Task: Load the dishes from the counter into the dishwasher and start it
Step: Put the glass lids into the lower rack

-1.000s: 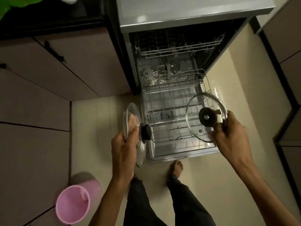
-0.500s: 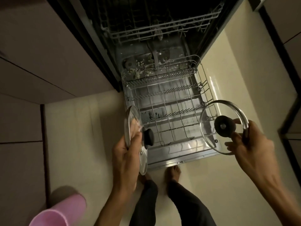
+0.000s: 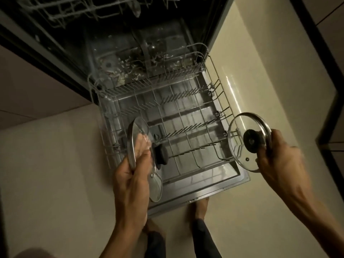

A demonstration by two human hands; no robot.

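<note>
Dishwasher [image 3: 130,43] open, door [image 3: 214,189] folded flat, lower rack [image 3: 188,108] pulled out over the door, no dishes in it that I can see. Upper rack [image 3: 74,8] partly visible at the top of the cavity, contents too dark to tell. Left hand [image 3: 132,185] holds a glass lid [image 3: 143,161] edge-on, nearly vertical, over the rack's near-left corner; thumb curled on the steel rim, fingers showing through the glass behind it, black knob [image 3: 161,154] pointing toward the rack's middle. Right hand [image 3: 279,162] holds a second glass lid [image 3: 247,142] just outside the rack's near-right corner, face toward the camera, its black knob [image 3: 251,140] in the centre; fingers curled over the rim on the side away from the rack. Both grips are closed on lids, neither lid touches the rack as far as I can tell. Person's bare feet [image 3: 202,207] stand on the pale floor [image 3: 65,155] just in front of the door's near edge. Cabinet fronts [image 3: 33,81] sit left of the dishwasher.
</note>
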